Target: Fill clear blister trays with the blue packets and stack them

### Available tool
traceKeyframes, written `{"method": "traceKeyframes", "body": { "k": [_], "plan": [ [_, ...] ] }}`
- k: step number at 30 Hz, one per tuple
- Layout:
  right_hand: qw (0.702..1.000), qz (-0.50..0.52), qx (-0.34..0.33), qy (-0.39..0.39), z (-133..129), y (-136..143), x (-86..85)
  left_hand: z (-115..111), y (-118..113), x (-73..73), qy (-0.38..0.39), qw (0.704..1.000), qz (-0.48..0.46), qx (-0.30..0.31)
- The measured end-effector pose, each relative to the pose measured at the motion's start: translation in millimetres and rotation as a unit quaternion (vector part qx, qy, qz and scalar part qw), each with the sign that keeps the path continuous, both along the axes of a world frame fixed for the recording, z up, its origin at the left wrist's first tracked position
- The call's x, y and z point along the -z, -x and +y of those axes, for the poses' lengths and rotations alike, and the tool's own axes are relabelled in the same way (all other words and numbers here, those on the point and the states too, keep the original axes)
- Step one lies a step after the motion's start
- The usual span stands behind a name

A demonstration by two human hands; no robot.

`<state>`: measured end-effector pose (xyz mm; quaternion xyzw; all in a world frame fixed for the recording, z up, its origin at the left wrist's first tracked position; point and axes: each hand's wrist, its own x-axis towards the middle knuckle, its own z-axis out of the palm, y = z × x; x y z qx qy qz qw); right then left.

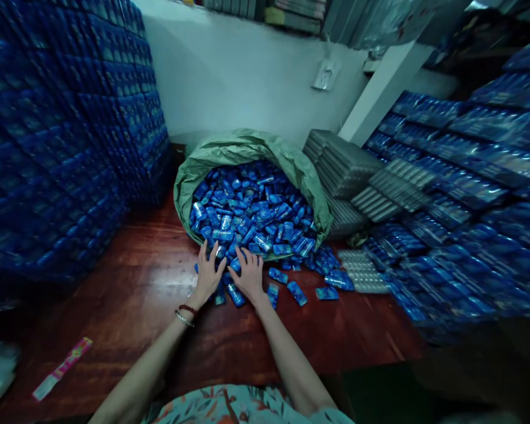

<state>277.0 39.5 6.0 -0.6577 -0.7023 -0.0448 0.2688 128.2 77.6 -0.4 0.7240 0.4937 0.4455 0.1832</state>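
My spread, open hands [229,277] press at the green sack's [247,141] near lip; raking carelessly could spill small blue packets [297,292].

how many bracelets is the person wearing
2. Both circle the wrist of the left hand: a dark red beaded one nearer the hand, and a silvery one just behind it, toward the elbow.

A: Colours, quick?
B: Sack [203,154] was pale green, small packets [297,292] inside it blue.
A: Worktop [150,306]?
B: Reddish brown.
A: Strip [62,369]?
B: Pink, one end whitish.
A: Clothing [229,406]?
B: Pale green-blue, orange and dark leaf-like print.
A: Bracelets?
B: One dark red [188,308], one silvery [184,318].
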Motion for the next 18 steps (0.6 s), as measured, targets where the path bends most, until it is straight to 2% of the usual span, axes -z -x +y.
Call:
{"method": "traceKeyframes", "body": {
  "k": [4, 7, 9, 11, 12, 13, 15, 16, 17, 18],
  "plan": [
    [0.996, 0.063, -0.051, 0.036, -22, 8, 12.1, -5, -5, 14.2, 0.025, 1.0, 0.007, 0.015],
    [0.987, 0.097, -0.108, 0.062, -37, 5, 14.0, -13, -2, 15.8, 0.044, 0.999, -0.024, 0.006],
    [0.978, 0.124, -0.153, 0.062, -48, -10, 11.3, -13, 6, 14.6, 0.03, 0.998, -0.047, -0.022],
    [0.978, 0.151, -0.142, 0.011, -60, -42, 7.3, -5, 21, 15.3, 0.012, 0.995, -0.06, -0.074],
    [0.982, 0.159, -0.096, -0.036, -67, -65, 5.6, 2, 31, 16.9, 0.013, 0.992, -0.059, -0.107],
    [0.984, 0.153, -0.017, -0.09, -74, -92, 4.3, 11, 42, 19.3, 0.025, 0.988, -0.05, -0.142],
    [0.958, 0.131, 0.195, -0.167, -89, -152, 3.9, 34, 62, 25.3, 0.074, 0.98, -0.003, -0.186],
    [0.932, 0.117, 0.298, -0.172, -95, -181, 4.9, 47, 70, 28.4, 0.097, 0.978, 0.028, -0.183],
    [0.91, 0.097, 0.373, -0.151, -100, -207, 6.7, 60, 77, 31.2, 0.117, 0.978, 0.061, -0.159],
    [0.902, 0.094, 0.397, -0.141, -104, -229, 9.2, 74, 81, 33.5, 0.13, 0.979, 0.09, -0.128]
  ]
}}
